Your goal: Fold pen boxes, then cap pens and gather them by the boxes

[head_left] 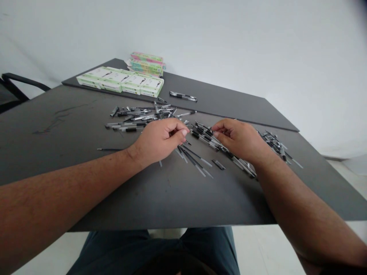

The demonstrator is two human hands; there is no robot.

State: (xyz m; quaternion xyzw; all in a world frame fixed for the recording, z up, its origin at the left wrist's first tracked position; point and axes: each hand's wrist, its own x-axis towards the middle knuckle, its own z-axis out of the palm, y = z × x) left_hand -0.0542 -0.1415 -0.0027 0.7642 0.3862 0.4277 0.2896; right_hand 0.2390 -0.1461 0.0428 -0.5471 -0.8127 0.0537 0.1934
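Note:
My left hand (162, 139) is closed, thumb against the curled forefinger, above the middle of the table. Whatever it may hold is too small or hidden to name. Facing it, my right hand (239, 138) is pinched over a row of clear pens with black grips (210, 140); its fingers hide what lies between them. Several thin pen refills (197, 163) fan out below the left hand. A pair of small black-and-clear pen caps (218, 164) lies near them. Behind the left hand spreads a loose pile of pen parts (137, 117).
A heap of pen caps (275, 144) lies beyond my right wrist. Farther back are white-and-green boxes (130, 82), a stack of colourful boxes (146, 64) and a small bundle of pens (183, 96). A lone refill (107, 149) lies beside my left wrist. A chair (24, 80) stands left.

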